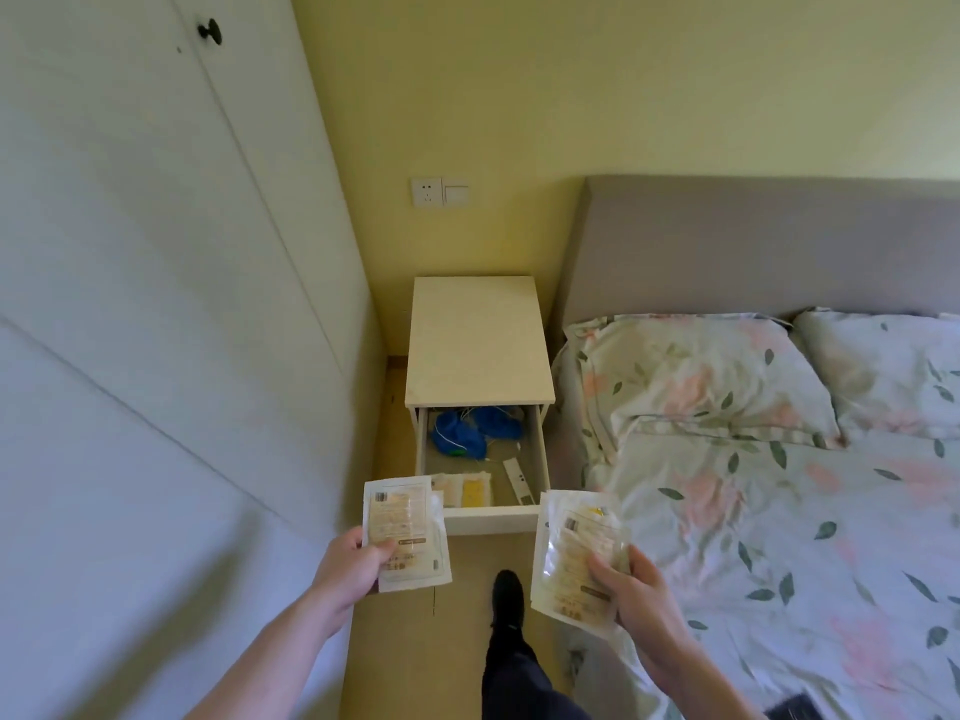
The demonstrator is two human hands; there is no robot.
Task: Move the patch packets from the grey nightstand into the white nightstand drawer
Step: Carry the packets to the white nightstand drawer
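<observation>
The white nightstand (478,340) stands between the wardrobe and the bed, its top drawer (491,519) pulled out toward me. Inside the drawer lie a patch packet with a yellow patch (470,490), a blue bundle (467,433) and a white remote-like stick (519,480). My left hand (353,563) grips a small stack of white patch packets (402,527) just left of the drawer front. My right hand (631,589) holds another stack of patch packets (574,548) to the right of the drawer front. The grey nightstand is not in view.
A tall white wardrobe (156,304) fills the left side. The bed (779,485) with floral sheets and two pillows lies on the right, behind it a grey headboard (753,241). My dark shoe (506,595) stands on the narrow floor strip before the drawer. A wall socket (427,192) sits above.
</observation>
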